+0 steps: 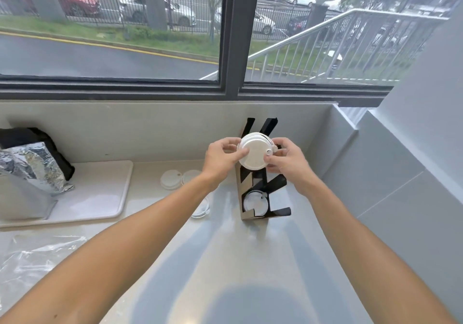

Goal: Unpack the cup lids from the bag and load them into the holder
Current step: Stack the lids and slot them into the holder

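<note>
Pale grey stone bench carries crumpled clear plastic bag at front left and black slotted upright lid holder, one lid in its base, while left hand and right hand both pinch a white round plastic cup lid stack over the holder's top.

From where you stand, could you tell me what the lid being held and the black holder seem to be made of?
The lid, gripped by the left hand and right hand, looks like matte white moulded plastic, with a raised rim. The holder looks like thin black sheet, perhaps metal or card: flat folded strips.
</note>
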